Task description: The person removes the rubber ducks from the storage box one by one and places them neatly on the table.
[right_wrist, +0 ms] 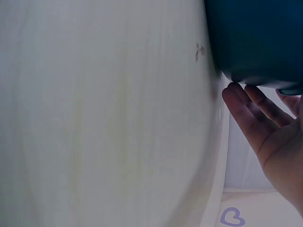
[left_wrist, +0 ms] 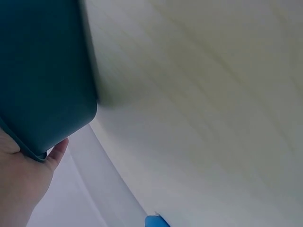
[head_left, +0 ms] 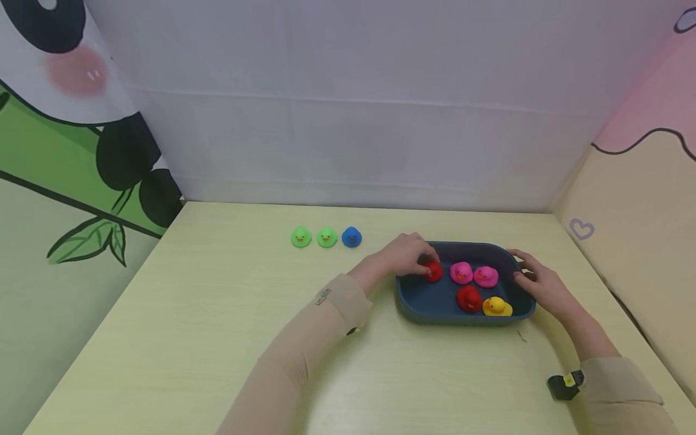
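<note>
My left hand (head_left: 406,255) reaches over the left end of a dark blue tray (head_left: 429,305). Its thumb and fingers pinch a red rubber duck (head_left: 434,273), partly covered by them. At the tray's right end, my right hand (head_left: 546,289) grips the rim, with fingers against the outer wall and the thumb over the edge. Inside the tray sit two pink ducks (head_left: 461,273), another red duck (head_left: 469,299) and a yellow duck (head_left: 497,307). In the left wrist view, the tray wall (left_wrist: 47,71) hides the pinched duck. The right wrist view shows fingers (right_wrist: 251,118) touching the tray's outside.
Left of the tray, two green ducks (head_left: 301,237) and a blue duck (head_left: 351,237) stand in a row towards the back of the pale wooden table (head_left: 190,338). A white cloth (head_left: 348,133) rises behind, and printed panels flank both sides.
</note>
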### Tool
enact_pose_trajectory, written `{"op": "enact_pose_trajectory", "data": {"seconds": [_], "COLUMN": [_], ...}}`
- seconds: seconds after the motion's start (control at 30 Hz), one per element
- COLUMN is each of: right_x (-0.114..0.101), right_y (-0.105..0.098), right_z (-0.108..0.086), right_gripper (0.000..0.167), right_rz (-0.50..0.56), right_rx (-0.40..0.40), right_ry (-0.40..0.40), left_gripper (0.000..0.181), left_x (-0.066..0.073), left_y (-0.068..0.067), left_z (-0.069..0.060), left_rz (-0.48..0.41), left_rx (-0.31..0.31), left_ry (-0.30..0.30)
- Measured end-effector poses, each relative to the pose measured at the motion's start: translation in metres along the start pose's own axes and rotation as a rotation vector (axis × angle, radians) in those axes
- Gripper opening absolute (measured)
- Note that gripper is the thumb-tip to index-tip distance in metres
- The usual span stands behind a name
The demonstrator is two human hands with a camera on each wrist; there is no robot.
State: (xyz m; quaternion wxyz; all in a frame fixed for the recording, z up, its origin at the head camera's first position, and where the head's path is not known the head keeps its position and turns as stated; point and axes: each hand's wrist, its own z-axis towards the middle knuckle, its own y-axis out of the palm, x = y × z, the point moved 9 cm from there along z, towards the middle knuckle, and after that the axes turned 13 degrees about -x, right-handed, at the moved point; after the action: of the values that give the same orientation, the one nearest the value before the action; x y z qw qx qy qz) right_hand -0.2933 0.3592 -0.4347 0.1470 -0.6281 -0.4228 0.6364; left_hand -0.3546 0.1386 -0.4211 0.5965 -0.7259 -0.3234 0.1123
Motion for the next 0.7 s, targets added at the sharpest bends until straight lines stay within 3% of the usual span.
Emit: {"op": "enact_pose_trajectory", "data": {"seconds": [0.7], "right_x": [-0.0016], "right_y": [-0.0019], "right_z": [-0.0003], "right_gripper": [0.050], "right_rz": [-0.010], "right_rx": [0.019], "right_ry": [-0.023], "left_gripper": [0.028], "left_x": [0.0028], "left_y": [-0.0062], "left_z": [-0.0069], "left_rz": [-0.038], "left_rx": [0.086], "left_ry": [0.039]}}
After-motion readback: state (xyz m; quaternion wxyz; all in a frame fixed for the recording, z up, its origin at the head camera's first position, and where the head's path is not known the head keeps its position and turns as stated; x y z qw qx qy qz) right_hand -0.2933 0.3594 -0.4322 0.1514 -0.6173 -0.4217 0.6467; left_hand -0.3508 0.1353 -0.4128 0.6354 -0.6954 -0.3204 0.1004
